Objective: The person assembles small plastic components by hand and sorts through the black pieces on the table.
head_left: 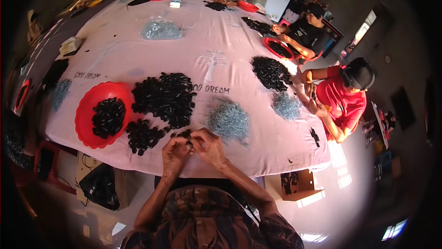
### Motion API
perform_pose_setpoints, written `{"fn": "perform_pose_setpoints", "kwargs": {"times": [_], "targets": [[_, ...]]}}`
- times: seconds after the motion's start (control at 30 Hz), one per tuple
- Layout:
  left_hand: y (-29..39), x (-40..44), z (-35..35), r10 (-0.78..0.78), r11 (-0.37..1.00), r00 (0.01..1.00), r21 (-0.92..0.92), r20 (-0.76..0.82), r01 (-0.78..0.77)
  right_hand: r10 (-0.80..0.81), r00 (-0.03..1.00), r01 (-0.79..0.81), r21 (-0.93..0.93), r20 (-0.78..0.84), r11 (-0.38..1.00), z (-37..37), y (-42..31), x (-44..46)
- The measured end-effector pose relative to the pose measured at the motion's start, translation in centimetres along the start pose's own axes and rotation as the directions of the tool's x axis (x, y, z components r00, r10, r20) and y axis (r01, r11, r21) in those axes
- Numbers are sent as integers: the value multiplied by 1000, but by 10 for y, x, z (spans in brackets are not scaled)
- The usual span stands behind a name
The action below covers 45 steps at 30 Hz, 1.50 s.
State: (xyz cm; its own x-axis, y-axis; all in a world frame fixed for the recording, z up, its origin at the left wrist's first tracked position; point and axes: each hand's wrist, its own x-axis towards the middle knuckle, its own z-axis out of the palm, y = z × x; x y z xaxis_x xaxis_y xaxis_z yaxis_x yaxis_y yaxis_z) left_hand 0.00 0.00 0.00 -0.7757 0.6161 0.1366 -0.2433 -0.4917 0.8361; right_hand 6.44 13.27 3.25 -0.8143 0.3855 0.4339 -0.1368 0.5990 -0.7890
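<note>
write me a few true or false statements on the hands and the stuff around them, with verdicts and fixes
1. A red bowl stands to the left of the large black pile. True.
2. The red bowl is empty. False: it holds black pieces.
3. The left hand and the right hand are close together. True.
4. A silvery heap lies to the right of the large black pile. True.
5. The large black pile rests on bare wood. False: it lies on a pink cloth.
6. The right hand is inside the red bowl. False: it is to the right of the red bowl, outside it.
</note>
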Motion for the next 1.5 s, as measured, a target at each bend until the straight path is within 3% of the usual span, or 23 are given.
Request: {"fn": "perform_pose_setpoints", "kwargs": {"times": [0.07,0.1,0.17,0.4,0.57,0.93,1.0,1.03,1.07,1.2,1.5], "targets": [[9,0,-1,15,1000,1000,-3,-1,-15,106,994,-104,235,1,966,6,-3,0],[-2,6,16,18,1000,1000,-24,16,-18,102,995,-98,211,-10,973,-12,1,2],[0,3,15,47,999,999,-13,17,-47,154,988,-147,394,14,907,-12,-7,0],[-7,3,4,39,999,999,11,13,-39,154,988,-149,437,25,887,-9,-10,-2],[-3,4,7,19,998,1000,63,4,-19,173,983,-180,578,68,796,-5,-3,-5],[-1,7,12,-28,999,999,19,-29,28,228,965,-258,607,127,752,-8,4,-8],[-9,2,-1,61,979,997,197,-36,-53,230,960,-278,640,159,716,-7,3,-9],[0,1,4,49,982,998,185,-50,-39,261,951,-310,545,168,779,-9,5,-6],[1,2,5,91,977,996,197,-24,-85,232,966,-256,577,117,776,-7,5,-6],[-4,2,0,137,977,986,-180,99,-117,314,942,-321,577,116,751,-10,-8,0],[-1,7,2,21,996,1000,-84,-4,-22,303,951,-283,567,61,774,-8,-11,3]]}}
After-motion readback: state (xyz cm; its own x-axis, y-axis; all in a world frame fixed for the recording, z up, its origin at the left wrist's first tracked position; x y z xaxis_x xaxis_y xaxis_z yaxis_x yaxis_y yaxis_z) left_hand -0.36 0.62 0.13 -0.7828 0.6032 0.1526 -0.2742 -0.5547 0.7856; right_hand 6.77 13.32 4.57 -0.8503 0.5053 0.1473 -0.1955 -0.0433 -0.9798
